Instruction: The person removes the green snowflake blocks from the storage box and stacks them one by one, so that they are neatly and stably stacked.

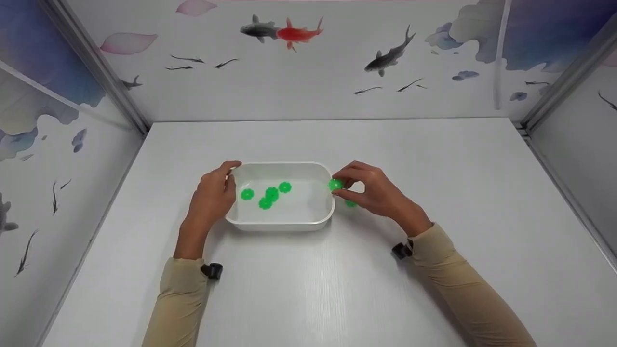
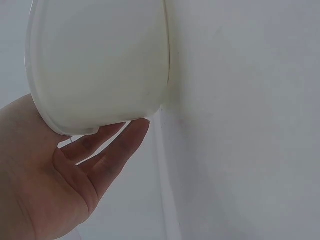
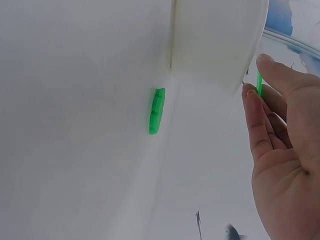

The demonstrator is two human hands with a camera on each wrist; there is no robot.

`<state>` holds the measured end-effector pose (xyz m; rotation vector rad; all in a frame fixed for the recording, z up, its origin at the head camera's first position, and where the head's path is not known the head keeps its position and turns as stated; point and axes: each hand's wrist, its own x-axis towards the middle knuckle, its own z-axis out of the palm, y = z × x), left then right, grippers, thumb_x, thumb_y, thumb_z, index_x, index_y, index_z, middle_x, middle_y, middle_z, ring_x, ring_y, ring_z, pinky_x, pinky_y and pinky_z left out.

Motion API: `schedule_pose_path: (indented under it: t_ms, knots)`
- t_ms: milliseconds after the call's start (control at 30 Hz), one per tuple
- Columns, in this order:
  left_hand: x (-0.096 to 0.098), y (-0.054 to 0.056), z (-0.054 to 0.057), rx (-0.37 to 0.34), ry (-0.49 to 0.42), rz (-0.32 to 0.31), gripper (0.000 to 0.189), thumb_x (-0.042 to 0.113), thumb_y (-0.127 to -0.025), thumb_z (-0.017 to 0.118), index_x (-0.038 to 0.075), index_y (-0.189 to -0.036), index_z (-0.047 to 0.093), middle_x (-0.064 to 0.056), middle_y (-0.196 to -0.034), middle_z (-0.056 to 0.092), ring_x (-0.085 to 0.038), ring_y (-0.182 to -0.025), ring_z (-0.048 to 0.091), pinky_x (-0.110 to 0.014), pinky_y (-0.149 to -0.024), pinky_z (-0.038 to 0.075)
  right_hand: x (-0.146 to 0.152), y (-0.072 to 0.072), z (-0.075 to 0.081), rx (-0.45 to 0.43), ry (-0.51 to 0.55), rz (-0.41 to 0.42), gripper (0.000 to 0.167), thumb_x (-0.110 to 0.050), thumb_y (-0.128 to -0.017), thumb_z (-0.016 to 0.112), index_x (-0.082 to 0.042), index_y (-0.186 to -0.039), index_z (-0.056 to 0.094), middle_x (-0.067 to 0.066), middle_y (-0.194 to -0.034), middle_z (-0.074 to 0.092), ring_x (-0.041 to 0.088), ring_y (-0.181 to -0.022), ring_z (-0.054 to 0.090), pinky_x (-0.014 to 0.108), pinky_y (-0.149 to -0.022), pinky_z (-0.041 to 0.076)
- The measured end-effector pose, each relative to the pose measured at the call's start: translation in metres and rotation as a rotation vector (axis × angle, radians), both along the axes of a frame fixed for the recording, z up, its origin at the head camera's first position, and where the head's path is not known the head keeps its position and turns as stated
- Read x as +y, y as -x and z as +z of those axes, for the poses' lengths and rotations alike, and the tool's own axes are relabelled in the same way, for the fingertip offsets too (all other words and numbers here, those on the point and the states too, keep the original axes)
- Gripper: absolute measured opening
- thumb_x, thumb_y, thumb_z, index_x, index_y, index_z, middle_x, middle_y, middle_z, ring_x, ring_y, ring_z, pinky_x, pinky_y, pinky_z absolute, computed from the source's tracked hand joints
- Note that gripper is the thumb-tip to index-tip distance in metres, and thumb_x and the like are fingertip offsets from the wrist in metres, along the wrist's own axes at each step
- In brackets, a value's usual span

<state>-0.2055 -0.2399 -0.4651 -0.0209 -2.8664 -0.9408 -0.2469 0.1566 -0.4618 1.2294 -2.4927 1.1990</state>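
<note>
A white plastic tub point(image 1: 279, 226) stands on the table with several green flower-shaped discs point(image 1: 247, 194) lying on its floor. My left hand point(image 1: 212, 197) grips the tub's left end; in the left wrist view its fingers point(image 2: 117, 155) lie against the outer wall. Over at the right rim, my right hand point(image 1: 376, 190) pinches one green disc point(image 1: 335, 184) between thumb and fingertips, and its thin edge shows in the right wrist view. Another green disc point(image 3: 157, 111) lies on the table just outside the tub's right end, partly hidden under the right hand in the head view.
The white tabletop point(image 1: 289, 289) extends around the tub on all sides. White panels printed with fish and petals enclose it at the back point(image 1: 308, 86), left and right, with metal posts at the corners. A small black device point(image 1: 212, 271) sits at each wrist.
</note>
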Motion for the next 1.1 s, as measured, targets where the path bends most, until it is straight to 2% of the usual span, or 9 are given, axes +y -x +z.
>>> schedule_pose_path:
  t_ms: [267, 500, 767, 933, 1100]
  knots:
    - [0.000, 0.000, 0.000, 0.018, 0.002, -0.004, 0.042, 0.012, -0.114, 0.047, 0.016, -0.155, 0.057, -0.015, -0.139, 0.072, -0.027, -0.107, 0.069, -0.049, -0.093, 0.061, 0.020, -0.001, -0.004, -0.039, -0.026, -0.033, 0.034, -0.009, -0.087, 0.092, -0.009, -0.119, 0.080, 0.002, -0.109, 0.074, 0.012, -0.093, 0.074, 0.048, -0.081, 0.066]
    - [0.000, 0.001, -0.002, 0.010, 0.012, -0.006, 0.043, 0.012, -0.114, 0.046, 0.016, -0.156, 0.055, -0.016, -0.143, 0.071, -0.033, -0.126, 0.072, -0.053, -0.101, 0.061, 0.035, 0.000, -0.006, -0.121, -0.084, -0.078, 0.033, -0.012, -0.088, 0.091, -0.010, -0.119, 0.080, 0.001, -0.109, 0.075, 0.014, -0.094, 0.074, 0.046, -0.087, 0.066]
    - [0.001, 0.001, -0.001, -0.005, 0.008, 0.006, 0.043, 0.013, -0.114, 0.047, 0.017, -0.156, 0.055, -0.014, -0.143, 0.071, -0.028, -0.117, 0.071, -0.051, -0.103, 0.060, 0.039, 0.002, -0.007, -0.201, -0.155, -0.095, 0.030, -0.016, -0.092, 0.088, -0.009, -0.121, 0.080, 0.003, -0.110, 0.075, 0.017, -0.098, 0.075, 0.043, -0.090, 0.065]
    - [0.000, 0.001, -0.001, -0.003, 0.006, -0.002, 0.043, 0.013, -0.114, 0.047, 0.017, -0.156, 0.055, -0.015, -0.140, 0.072, -0.027, -0.107, 0.068, -0.049, -0.097, 0.061, 0.039, 0.004, -0.008, -0.227, -0.220, -0.120, 0.029, -0.019, -0.094, 0.087, -0.010, -0.121, 0.081, 0.002, -0.111, 0.075, 0.016, -0.100, 0.074, 0.039, -0.090, 0.065]
    - [0.000, 0.002, -0.002, 0.004, 0.003, -0.007, 0.043, 0.013, -0.114, 0.047, 0.016, -0.156, 0.056, -0.016, -0.140, 0.072, -0.027, -0.108, 0.069, -0.049, -0.097, 0.061, 0.037, 0.005, -0.007, -0.254, -0.273, -0.129, 0.029, -0.020, -0.094, 0.087, -0.013, -0.121, 0.081, -0.002, -0.113, 0.076, 0.017, -0.103, 0.072, 0.039, -0.092, 0.064]
